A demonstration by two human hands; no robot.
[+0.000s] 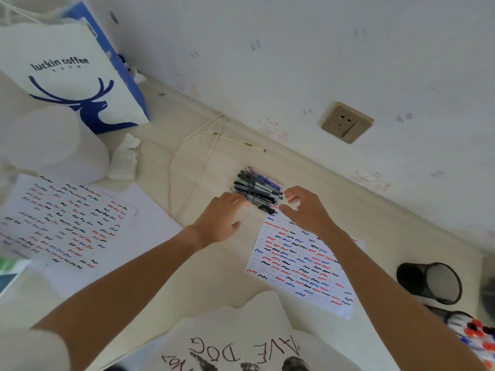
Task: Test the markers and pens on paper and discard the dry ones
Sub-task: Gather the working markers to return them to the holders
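Observation:
A pile of several dark pens and markers (258,189) lies side by side on the pale desk near the wall. My left hand (223,219) reaches in from the left, its fingertips at the near-left end of the pile. My right hand (305,210) hovers at the pile's right end with fingers loosely curved and nothing held. Just below the pile lies a sheet of paper (300,266) covered in red, blue and black squiggles. A second scribbled sheet (61,223) lies at the far left.
A white and blue paper bag (77,73) stands at the back left beside crumpled tissue (124,159). A black mesh cup (431,282) lies on its side at the right, above a holder of capped markers (474,333). A wall socket (347,123) is behind.

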